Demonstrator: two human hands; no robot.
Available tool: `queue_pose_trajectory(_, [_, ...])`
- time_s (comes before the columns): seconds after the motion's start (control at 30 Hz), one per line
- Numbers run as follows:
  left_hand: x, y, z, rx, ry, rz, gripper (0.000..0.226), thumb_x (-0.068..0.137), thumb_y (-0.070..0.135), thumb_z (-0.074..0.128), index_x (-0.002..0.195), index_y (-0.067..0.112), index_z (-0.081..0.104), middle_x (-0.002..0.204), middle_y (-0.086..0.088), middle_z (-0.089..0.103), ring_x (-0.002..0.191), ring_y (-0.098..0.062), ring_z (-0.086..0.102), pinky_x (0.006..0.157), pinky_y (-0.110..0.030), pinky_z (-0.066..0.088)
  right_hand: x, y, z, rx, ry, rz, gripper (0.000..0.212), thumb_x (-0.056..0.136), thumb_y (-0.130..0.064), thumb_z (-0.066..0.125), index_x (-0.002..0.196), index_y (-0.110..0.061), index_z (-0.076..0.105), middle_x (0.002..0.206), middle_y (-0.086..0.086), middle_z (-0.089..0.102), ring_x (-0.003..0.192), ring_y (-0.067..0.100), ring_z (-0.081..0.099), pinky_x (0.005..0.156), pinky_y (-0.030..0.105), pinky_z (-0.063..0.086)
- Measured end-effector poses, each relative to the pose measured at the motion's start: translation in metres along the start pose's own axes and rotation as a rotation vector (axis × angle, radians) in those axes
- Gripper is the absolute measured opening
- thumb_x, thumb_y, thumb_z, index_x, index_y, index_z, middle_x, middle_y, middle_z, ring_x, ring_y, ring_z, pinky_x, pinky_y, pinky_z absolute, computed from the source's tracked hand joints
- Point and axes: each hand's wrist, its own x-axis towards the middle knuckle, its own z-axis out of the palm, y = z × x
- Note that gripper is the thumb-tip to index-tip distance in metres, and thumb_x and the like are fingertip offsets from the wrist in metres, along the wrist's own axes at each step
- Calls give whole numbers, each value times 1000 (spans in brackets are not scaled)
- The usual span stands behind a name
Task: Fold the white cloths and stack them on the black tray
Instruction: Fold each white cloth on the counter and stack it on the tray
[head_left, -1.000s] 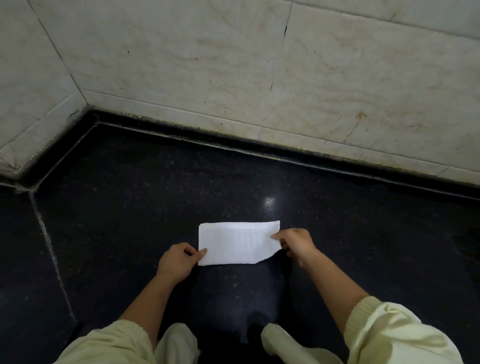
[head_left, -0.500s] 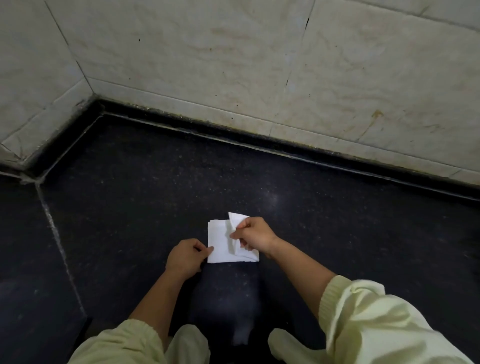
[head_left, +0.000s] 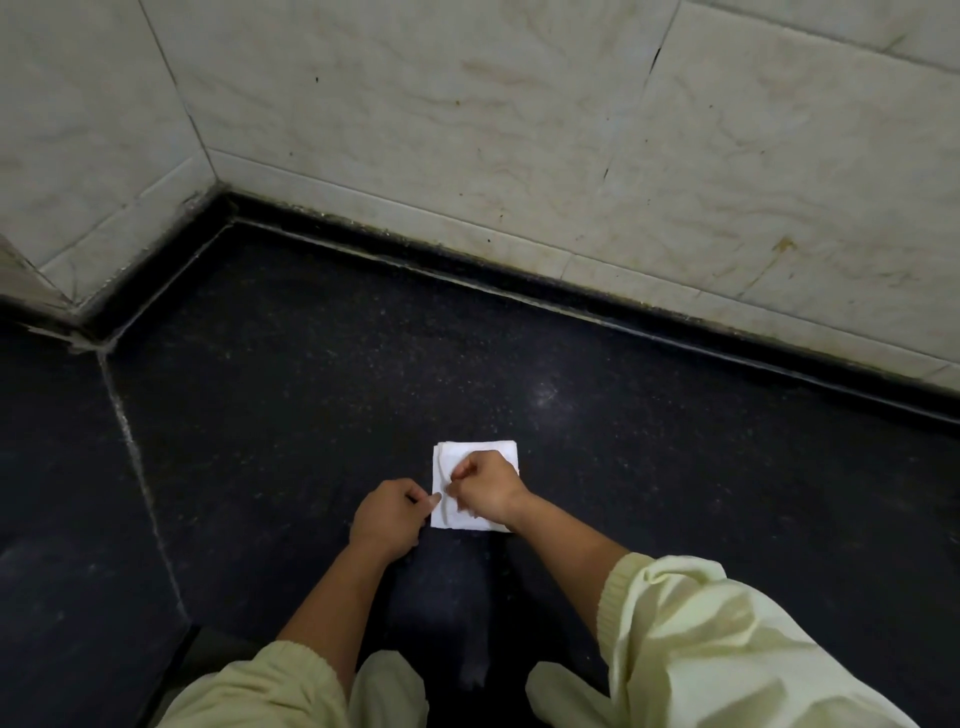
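Observation:
A white cloth (head_left: 470, 453) lies folded into a small square on the black speckled surface (head_left: 311, 415), near the front middle. My right hand (head_left: 485, 491) rests on top of it, fingers pinching its folded-over edge at the left side. My left hand (head_left: 392, 519) sits just left of the cloth, its thumb and fingertip pinching the cloth's lower left edge. The two hands almost touch. No black tray is in view.
Pale marble-patterned wall tiles (head_left: 519, 156) rise behind the surface and form a corner at the back left. A light seam (head_left: 135, 457) runs across the dark surface on the left. My pale yellow sleeves (head_left: 701, 639) fill the bottom of the view.
My right hand has carried the cloth's right half over to the left, turning the long rectangle into a small square. My left hand has stayed at the left edge.

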Motion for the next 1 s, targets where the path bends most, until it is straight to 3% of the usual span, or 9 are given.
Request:
queue_pose_trajectory(0.17, [-2,0,-2,-50,-19,-16,21,90,30,62,76,15,65,68,-2,68,53,-17,61,68,-36,58,-4,2,3,100,-20,15,11,87,-9,60,77,-10,64,72,3,63,60,9,57,56,21,48])
queue_pose_trajectory(0.27, [-1,0,-3,-93,-33,-57,26,93,31,58,81,10,67,72,-4,67,55,-18,60,61,-30,54,-8,2,-4,118,-23,3,12,88,-6,54,84,-7,66,78,4,65,61,9,59,52,20,47])
queue_pose_trajectory(0.4, [-1,2,-8,-357,-47,-175,26,98,18,51,88,1,68,74,-9,66,50,-17,58,50,-22,48,-14,7,-36,184,66,-16,18,89,-2,54,76,-11,63,76,5,65,58,12,59,48,19,44])
queue_pose_trajectory(0.5, [1,2,-9,-408,73,-201,24,95,14,54,80,2,69,75,-9,68,60,-21,64,59,-29,56,-20,19,-63,226,167,27,16,88,-1,55,75,-10,60,73,7,65,56,13,58,41,14,41])
queue_pose_trajectory(0.6, [4,7,-8,-327,159,-194,28,86,23,62,73,0,72,75,-14,72,73,-28,70,76,-42,59,-23,37,-72,212,212,100,15,86,-4,56,73,-11,59,76,8,68,56,14,58,44,19,43])
queue_pose_trajectory(0.7, [1,21,-4,-188,72,-188,35,79,31,68,75,-4,70,76,-15,72,75,-29,70,75,-42,59,-27,49,-66,219,194,136,11,85,-5,60,75,-11,58,79,10,67,60,16,59,50,24,48])
queue_pose_trajectory(0.8, [-3,34,3,-85,-3,-187,28,75,27,76,70,4,60,79,-11,68,74,-25,66,71,-34,57,-29,53,-52,239,176,124,10,83,-11,66,78,-12,57,76,7,65,62,15,59,51,25,47])
queue_pose_trajectory(0.93, [-8,40,11,57,-6,-173,31,74,13,72,102,4,63,105,-8,66,95,-23,65,76,-29,52,-28,52,-39,217,185,102,9,80,-17,68,81,-14,59,83,4,66,74,16,61,60,26,48])
queue_pose_trajectory(1.0, [-12,39,14,32,6,-148,27,76,8,71,101,8,60,105,-6,63,97,-22,63,77,-29,50,-29,49,-38,293,163,105,9,81,-15,67,86,-12,60,88,7,68,74,17,61,59,27,48])
